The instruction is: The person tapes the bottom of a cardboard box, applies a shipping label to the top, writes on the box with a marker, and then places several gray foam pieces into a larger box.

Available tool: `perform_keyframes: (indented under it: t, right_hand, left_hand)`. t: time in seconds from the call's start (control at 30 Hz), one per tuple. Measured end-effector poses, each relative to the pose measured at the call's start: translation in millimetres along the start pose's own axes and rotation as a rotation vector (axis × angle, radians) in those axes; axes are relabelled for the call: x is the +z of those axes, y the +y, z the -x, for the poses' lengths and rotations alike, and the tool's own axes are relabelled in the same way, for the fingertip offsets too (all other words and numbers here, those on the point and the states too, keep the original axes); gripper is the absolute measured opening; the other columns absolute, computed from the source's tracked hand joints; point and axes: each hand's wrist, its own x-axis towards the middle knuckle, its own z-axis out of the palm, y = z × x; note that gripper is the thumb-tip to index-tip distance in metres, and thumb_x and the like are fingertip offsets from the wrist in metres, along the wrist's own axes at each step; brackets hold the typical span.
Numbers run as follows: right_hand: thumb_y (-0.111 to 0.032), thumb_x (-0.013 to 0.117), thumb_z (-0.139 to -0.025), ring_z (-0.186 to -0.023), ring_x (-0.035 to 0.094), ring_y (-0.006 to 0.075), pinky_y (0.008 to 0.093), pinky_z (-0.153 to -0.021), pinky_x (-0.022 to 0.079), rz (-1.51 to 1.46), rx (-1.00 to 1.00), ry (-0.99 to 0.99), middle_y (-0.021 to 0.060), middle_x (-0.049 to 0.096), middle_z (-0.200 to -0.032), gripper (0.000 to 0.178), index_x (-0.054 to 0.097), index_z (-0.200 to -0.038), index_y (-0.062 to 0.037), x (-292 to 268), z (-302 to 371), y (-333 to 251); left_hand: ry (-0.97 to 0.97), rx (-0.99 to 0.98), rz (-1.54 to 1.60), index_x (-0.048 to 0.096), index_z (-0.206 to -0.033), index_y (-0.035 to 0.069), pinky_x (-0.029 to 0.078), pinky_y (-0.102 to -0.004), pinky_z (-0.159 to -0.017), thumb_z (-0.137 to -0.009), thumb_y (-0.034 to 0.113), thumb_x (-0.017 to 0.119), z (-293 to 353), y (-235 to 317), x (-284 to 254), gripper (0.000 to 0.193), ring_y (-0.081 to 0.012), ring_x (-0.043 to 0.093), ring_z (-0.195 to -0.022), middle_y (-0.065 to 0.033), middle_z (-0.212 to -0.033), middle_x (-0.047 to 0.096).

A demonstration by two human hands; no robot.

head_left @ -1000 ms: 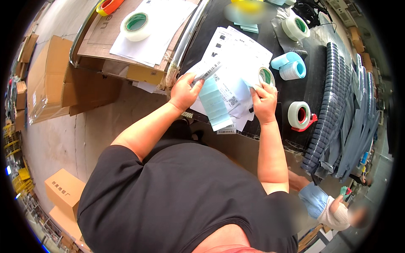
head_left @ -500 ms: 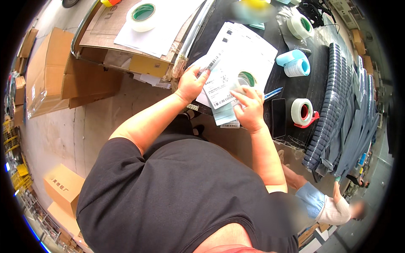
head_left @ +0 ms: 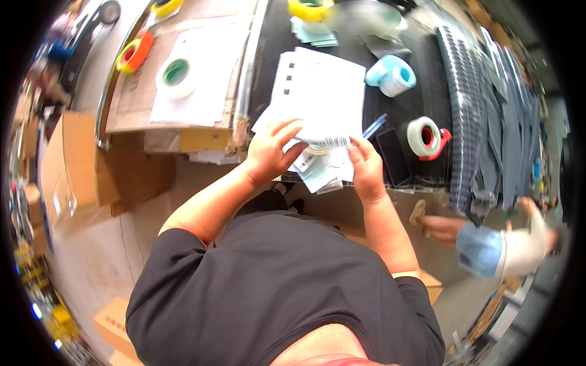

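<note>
Looking down from the head view, both hands meet over a stack of white sheets (head_left: 320, 91) that lies on the dark table (head_left: 421, 73), close to its near edge and beside its left edge, where a cardboard-topped surface (head_left: 131, 110) adjoins. The left hand (head_left: 268, 152) rests on the stack's near left corner, fingers (head_left: 287, 129) spread and curled over the paper, thumb underneath as far as can be told. The right hand (head_left: 365, 165) sits at the near right corner, its fingers pressed together and pinching the lower edge of the top sheet, where a barcoded strip shows. The stack's long axis runs away from the person toward the far edge of the table, so the paper lies straight ahead of both sets of fingertips; the two hands are about equally near, one at each near corner. Smaller labels (head_left: 320, 177) poke out beneath, just under the hands and overhanging the near edge. A blue pen (head_left: 373, 126) and a dark phone (head_left: 394, 157) lie just right of the right hand, with a tape roll in a red holder (head_left: 425, 137) further right. Another person's hand (head_left: 442, 227) reaches in low at the right, well apart.
</note>
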Motion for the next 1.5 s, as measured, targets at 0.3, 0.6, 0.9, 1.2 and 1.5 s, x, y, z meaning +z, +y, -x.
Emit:
perform_keyframes:
  t: [0.3,0.6,0.9,1.2,1.5]
  right_hand:
    - [-0.003,0.069,-0.086,-0.105,0.062,0.0174,0.0313,-0.093,0.049,-0.780,0.312,0.173,0.0091,0.065,-0.116,0.039,0.057,-0.123,0.0041,-40.7,77.2,-51.8]
    - [-0.002,0.069,-0.083,-0.103,0.062,0.0162,0.0313,-0.092,0.049,-0.598,0.287,0.235,0.0082,0.065,-0.114,0.046,0.055,-0.126,0.0042,-74.2,231.3,-87.5]
    - [-0.023,0.078,-0.077,-0.099,0.059,0.0309,0.0388,-0.086,0.047,0.918,-0.070,0.783,0.0101,0.065,-0.101,0.037,0.067,-0.107,-0.0041,-64.5,399.0,-151.5]
    - [-0.018,0.072,-0.083,-0.062,0.059,0.0149,0.0308,-0.059,0.047,0.063,0.503,0.656,0.0074,0.065,-0.070,0.019,0.069,-0.082,0.0005,-43.4,510.2,-154.9]
    - [-0.020,0.070,-0.086,-0.064,0.056,0.0094,0.0283,-0.060,0.047,0.061,0.493,0.615,0.0043,0.064,-0.069,0.021,0.069,-0.085,0.0013,-41.9,527.7,-165.7]
  left_hand:
    - [-0.294,0.224,0.332,0.056,-0.124,0.006,0.044,-0.0415,-0.100,-0.078,-0.003,0.057,-40.9,48.1,29.2,0.047,-0.0305,0.057,-0.116,-0.0157,-0.128,0.057]
    - [-1.312,-0.471,1.171,0.053,-0.126,-0.001,0.050,-0.0251,-0.088,-0.086,0.000,0.065,-38.2,151.7,54.5,0.041,-0.0111,0.060,-0.099,-0.0060,-0.108,0.063]
    - [-1.382,0.061,0.795,0.054,-0.124,0.003,0.050,-0.0224,-0.078,-0.083,-0.002,0.067,77.8,299.8,47.3,0.044,-0.0060,0.059,-0.089,-0.0021,-0.098,0.063]
    - [-1.709,-0.166,0.975,0.050,-0.123,-0.003,0.052,-0.0280,-0.083,-0.085,-0.006,0.062,138.9,361.5,41.0,0.040,-0.0148,0.064,-0.090,-0.0082,-0.098,0.065]
    - [-1.870,-0.144,1.027,0.048,-0.121,-0.007,0.053,-0.0260,-0.075,-0.084,-0.005,0.063,145.8,374.7,53.5,0.040,-0.0142,0.065,-0.080,-0.0087,-0.091,0.065]
